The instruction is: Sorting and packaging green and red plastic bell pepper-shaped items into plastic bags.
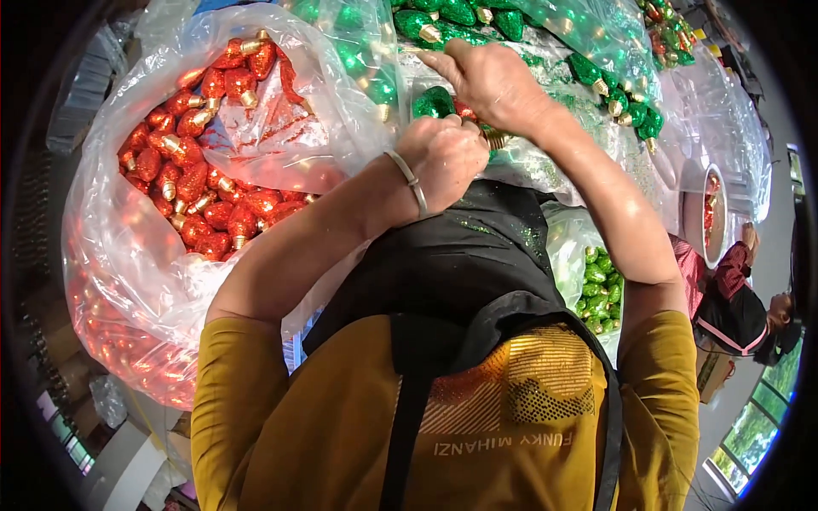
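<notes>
My left hand (pixel 445 160), with a metal bangle on its wrist, is curled into a fist against my black apron. It grips a small bundle of glittery bulb-shaped ornaments; a red one (pixel 465 111) and a gold screw cap (pixel 494 138) stick out of it. Just above, touching it, my right hand (pixel 492 81) pinches a green glitter bulb (pixel 433 103), fingers pointing left. Both hands hover over the edge of the clear plastic bags.
A big clear bag of red glitter bulbs (pixel 196 179) lies at left. Bags of green bulbs (pixel 596 77) lie across the top. A smaller bag of light green bulbs (pixel 598 289) sits by my right elbow. Another person (pixel 741 298) bends at far right near a white bowl (pixel 712 213).
</notes>
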Demonstrator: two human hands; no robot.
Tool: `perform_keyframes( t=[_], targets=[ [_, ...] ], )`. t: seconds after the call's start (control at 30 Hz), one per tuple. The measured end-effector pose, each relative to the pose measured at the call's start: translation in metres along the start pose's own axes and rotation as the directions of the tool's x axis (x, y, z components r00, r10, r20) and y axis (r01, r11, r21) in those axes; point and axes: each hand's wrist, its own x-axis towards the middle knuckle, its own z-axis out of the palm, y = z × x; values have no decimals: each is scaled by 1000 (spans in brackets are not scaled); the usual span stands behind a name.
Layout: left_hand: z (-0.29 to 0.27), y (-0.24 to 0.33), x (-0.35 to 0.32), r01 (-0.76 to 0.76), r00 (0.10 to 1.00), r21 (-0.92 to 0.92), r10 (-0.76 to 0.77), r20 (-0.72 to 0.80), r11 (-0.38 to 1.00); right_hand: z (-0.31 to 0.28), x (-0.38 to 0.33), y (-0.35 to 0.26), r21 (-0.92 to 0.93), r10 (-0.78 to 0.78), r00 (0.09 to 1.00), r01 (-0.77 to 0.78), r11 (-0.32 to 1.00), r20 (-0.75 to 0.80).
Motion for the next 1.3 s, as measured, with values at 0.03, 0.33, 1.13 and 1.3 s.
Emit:
perform_keyframes(
  t=[0.03, 0.33, 1.13, 1.3],
  targets=[
    [0, -2, 2, 0, 1000, 6, 0, 7, 1000, 1, -3, 1, 8, -2, 1000, 2, 1000, -4],
    [-11, -3, 7, -37, 988, 23, 33, 148, 999, 1, -31, 55, 257, -283, 959, 272, 927, 5],
    [-31, -46, 68, 18, 958, -98, 11, 287, 995, 23, -197, 149, 520, 457, 787, -207, 829, -415],
    [-22, -37, 92, -26, 812, 89, -31, 583, 996, 113, -319, 204, 565, 760, 592, -541, 623, -270]
  ],
)
